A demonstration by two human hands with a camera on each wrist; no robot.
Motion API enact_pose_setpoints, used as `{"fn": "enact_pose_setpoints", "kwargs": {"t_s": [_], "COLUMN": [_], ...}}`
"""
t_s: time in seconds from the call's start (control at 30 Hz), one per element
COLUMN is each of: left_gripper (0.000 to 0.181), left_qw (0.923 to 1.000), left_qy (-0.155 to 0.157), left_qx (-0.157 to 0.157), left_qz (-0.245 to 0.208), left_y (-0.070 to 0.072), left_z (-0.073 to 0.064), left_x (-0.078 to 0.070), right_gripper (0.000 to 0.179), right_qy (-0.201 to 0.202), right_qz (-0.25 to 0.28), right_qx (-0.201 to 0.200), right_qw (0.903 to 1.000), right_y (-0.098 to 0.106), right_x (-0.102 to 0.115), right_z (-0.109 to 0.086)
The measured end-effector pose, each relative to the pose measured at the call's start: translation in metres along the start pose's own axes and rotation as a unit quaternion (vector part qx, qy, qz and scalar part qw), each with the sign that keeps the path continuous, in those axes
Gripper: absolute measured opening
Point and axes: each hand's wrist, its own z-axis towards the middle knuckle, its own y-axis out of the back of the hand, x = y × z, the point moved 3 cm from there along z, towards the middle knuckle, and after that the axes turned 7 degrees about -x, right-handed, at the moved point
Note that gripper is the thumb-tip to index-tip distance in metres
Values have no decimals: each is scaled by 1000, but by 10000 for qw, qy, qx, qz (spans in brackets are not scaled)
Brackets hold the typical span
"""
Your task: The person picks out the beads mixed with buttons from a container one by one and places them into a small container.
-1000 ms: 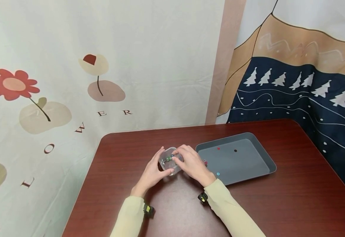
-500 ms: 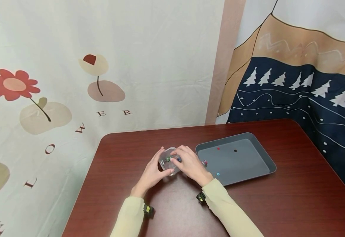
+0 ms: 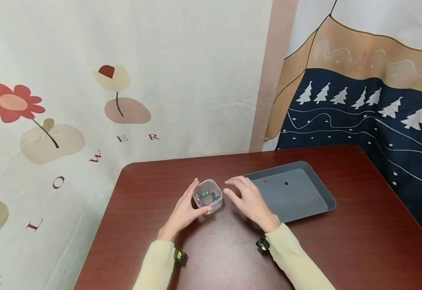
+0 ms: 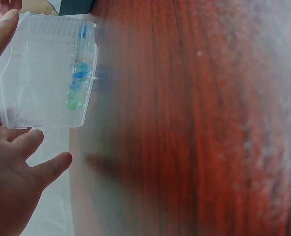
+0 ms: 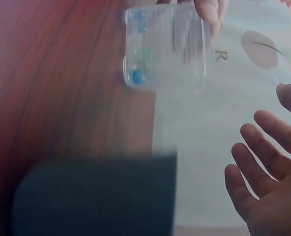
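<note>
My left hand (image 3: pixel 184 210) holds a small clear plastic container (image 3: pixel 216 204), thumb at its near rim and fingers along its left side. Inside lie several small green, blue and dark beads, the green ones (image 3: pixel 205 194) near the middle. From the left wrist view, blue and green beads (image 4: pixel 80 73) show through the container's wall by its bottom. My right hand (image 3: pixel 251 202) hovers between the container and the grey tray (image 3: pixel 305 201), fingers apart and slightly bent, nothing visible between them. In the right wrist view the right hand (image 5: pixel 273 172) is spread, away from the container (image 5: pixel 179 54).
In the tray, a small red piece (image 3: pixel 265 181) and a dark round piece (image 3: pixel 286 183) lie toward the back. The right hand and forearm cover the tray's left end. Beneath everything is a reddish-brown wooden table (image 3: pixel 153 181), with printed curtains (image 3: pixel 196 80) behind.
My right hand has come out of the container and moved right, over the tray's left edge, hiding the small pieces there. More beads inside the container show now. The left hand stays in place.
</note>
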Motion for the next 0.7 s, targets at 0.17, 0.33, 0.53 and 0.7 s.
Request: {"fn": "enact_pose_setpoints", "kwargs": {"t_s": [0.17, 0.33, 0.53, 0.7], "left_gripper": [110, 109, 109, 102], "left_qw": [9998, 9995, 9984, 9937], "left_qy": [34, 36, 31, -342], "left_qx": [150, 182, 111, -259], "left_qz": [131, 262, 560, 1037], "left_y": [1, 2, 4, 8], "left_z": [0, -2, -6, -10], "left_x": [-1, -3, -4, -6], "right_gripper": [36, 47, 51, 54], "right_qy": [-186, -591, -759, -758], "right_qz": [101, 118, -93, -463], "right_qx": [-234, -247, -273, -221], "right_qw": [9995, 9979, 9967, 9958], "right_y": [28, 57, 81, 95], "right_x": [-10, -20, -32, -44], "right_z": [-10, -17, -26, -34]}}
